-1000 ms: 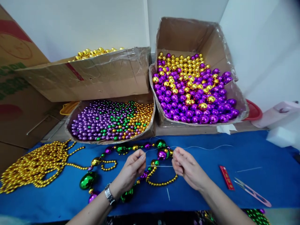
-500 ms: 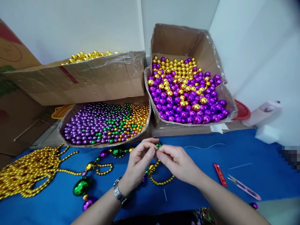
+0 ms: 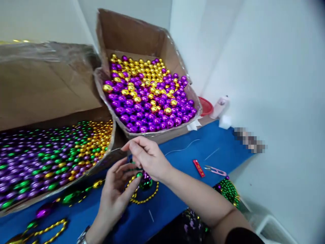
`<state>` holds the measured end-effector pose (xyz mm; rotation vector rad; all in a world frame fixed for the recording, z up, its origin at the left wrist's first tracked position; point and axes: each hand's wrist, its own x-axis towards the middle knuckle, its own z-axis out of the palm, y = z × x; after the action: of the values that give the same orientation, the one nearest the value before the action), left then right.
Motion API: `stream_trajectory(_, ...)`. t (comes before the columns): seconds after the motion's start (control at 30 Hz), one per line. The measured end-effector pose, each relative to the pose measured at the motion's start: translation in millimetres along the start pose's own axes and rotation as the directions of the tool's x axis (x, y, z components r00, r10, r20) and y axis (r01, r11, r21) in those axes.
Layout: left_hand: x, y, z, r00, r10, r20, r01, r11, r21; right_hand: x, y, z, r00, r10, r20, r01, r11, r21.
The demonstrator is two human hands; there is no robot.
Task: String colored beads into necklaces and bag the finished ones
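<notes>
My right hand is closed in a pinch on a thin pale thread, whose end sticks out left of the fingertips. Lower and to the left, my left hand curls around a bead strand, its thumb against a small green bead. Dark green and purple beads hang between the hands, partly hidden by the fingers. A loop of small gold beads lies just below. Larger green, purple and gold beads stretch away to the left on the blue table cover.
Behind stands a carton of purple and gold balls. Another carton at left holds small purple, green and gold beads. Pink-handled thread snips, a red packet and a loose thread lie to the right. A red basin sits farther back.
The view has swung right. My hands were fingertip to fingertip; now the right hand is raised above the left with the thread, and the left hand has opened out somewhat around the beads.
</notes>
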<state>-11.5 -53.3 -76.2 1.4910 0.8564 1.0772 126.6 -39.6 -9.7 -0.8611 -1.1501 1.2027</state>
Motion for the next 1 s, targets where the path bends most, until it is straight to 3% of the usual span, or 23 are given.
stream_trajectory(0.1,6.6,-6.5,3.9,0.975,0.211,-0.065,-0.200,0.969,0.148,-0.9,4.7,-6.2,0.999,-0.008,-0.050,0.015,0.990,0.138)
stream_trajectory(0.13,7.8,-7.4,3.7,0.940,0.332,-0.083,-0.296,0.911,0.288,-1.7,4.6,-8.0,0.998,-0.018,-0.064,0.029,0.985,0.168)
stream_trajectory(0.2,7.4,-7.4,0.8,0.832,0.550,-0.068,-0.418,0.704,0.575,-3.5,2.9,-11.6,0.996,-0.025,-0.082,0.042,0.977,0.208)
stream_trajectory(0.27,3.0,-5.8,-3.3,0.744,0.668,-0.020,-0.449,0.522,0.725,-4.9,0.6,-15.1,0.997,-0.007,-0.072,0.023,0.976,0.214)
stream_trajectory(0.3,-0.3,-4.5,-4.6,0.732,0.681,0.009,-0.459,0.484,0.745,-5.4,-0.4,-16.5,0.998,0.005,-0.058,0.007,0.977,0.213)
stream_trajectory(0.4,-8.0,-0.1,-2.6,0.780,0.612,0.132,-0.506,0.493,0.708,-7.3,-3.5,-17.8,1.000,0.031,-0.001,-0.031,0.980,0.198)
stream_trajectory(0.5,-4.2,2.6,4.1,0.850,0.469,0.240,-0.506,0.597,0.623,-9.6,-7.7,-14.4,0.998,0.047,0.045,-0.055,0.978,0.199)
stream_trajectory(0.67,10.3,-0.7,4.1,0.872,0.386,0.301,-0.489,0.720,0.493,-3.9,-5.8,-9.7,0.998,0.013,0.058,-0.024,0.982,0.187)
stream_trajectory(0.73,11.5,-3.7,-0.1,0.908,0.308,0.283,-0.413,0.768,0.490,4.0,2.5,-17.0,0.999,-0.034,-0.011,0.035,0.999,0.027)
stream_trajectory(0.87,10.8,-6.6,-5.9,0.993,0.042,0.113,-0.090,0.884,0.458,6.2,20.4,-58.7,0.987,-0.065,-0.147,-0.005,0.903,-0.431)
stream_trajectory(1.0,12.5,-2.4,-5.2,0.988,-0.146,-0.051,0.155,0.939,0.308,-41.3,22.3,-125.2,0.981,0.004,-0.194,-0.140,0.706,-0.694)
